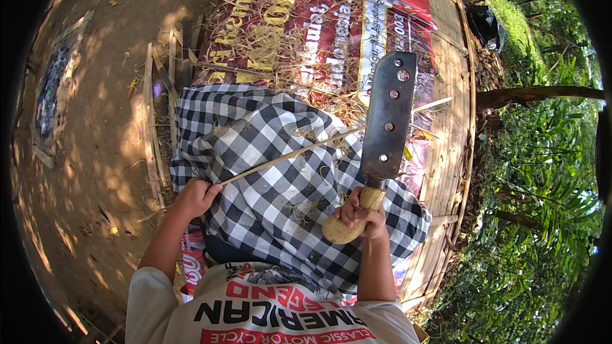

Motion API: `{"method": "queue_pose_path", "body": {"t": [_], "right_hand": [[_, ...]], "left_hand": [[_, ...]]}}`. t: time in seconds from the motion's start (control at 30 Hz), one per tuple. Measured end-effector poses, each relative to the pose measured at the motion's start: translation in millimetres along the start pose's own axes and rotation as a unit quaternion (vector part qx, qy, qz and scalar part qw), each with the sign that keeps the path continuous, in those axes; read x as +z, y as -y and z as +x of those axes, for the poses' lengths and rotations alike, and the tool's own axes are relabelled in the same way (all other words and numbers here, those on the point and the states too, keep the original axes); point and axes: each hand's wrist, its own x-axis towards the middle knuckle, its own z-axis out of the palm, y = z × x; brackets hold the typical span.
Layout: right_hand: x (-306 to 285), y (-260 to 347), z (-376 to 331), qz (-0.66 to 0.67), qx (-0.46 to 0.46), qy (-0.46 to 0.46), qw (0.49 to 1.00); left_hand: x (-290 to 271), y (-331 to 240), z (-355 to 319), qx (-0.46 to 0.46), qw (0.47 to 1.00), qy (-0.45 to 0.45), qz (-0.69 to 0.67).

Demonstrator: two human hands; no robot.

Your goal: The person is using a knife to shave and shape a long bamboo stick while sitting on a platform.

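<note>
My right hand point(364, 213) is wrapped round the wooden handle of a cleaver point(390, 111). Its broad dark blade points away from me and has a row of round holes. My left hand point(196, 197) grips the near end of a thin bamboo strip point(280, 164). The strip slants up to the right across my lap and passes behind the blade, where I cannot see it. A black-and-white checked cloth point(268, 216) covers my lap, with a few shavings on it.
Ahead lies a dark red printed banner point(255, 32) strewn with curly shavings, on a bamboo-slat platform point(446, 172). Loose bamboo pieces point(150, 121) lie at the left by the dirt ground point(95, 153). Green plants point(535, 216) and a thin trunk point(542, 95) stand to the right.
</note>
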Motion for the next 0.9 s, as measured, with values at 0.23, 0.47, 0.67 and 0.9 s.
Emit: {"method": "queue_pose_path", "body": {"t": [0.23, 0.47, 0.67, 0.9], "right_hand": [[-6, -8, -13, -0.014, 0.012, 0.027, 0.999], [-20, 26, -15, 0.001, -0.048, 0.024, 0.999], [-14, -9, -22, -0.021, 0.04, 0.017, 0.999], [-27, 24, -28, 0.015, -0.012, 0.015, 1.0]], "left_hand": [[-5, -6, -1, -0.024, 0.999, -0.002, 0.029], [-2, -10, 0, -0.018, 0.999, -0.015, 0.037], [-9, -8, -3, -0.015, 0.998, 0.007, 0.056], [-5, -7, 3, 0.008, 1.0, -0.002, 0.03]]}}
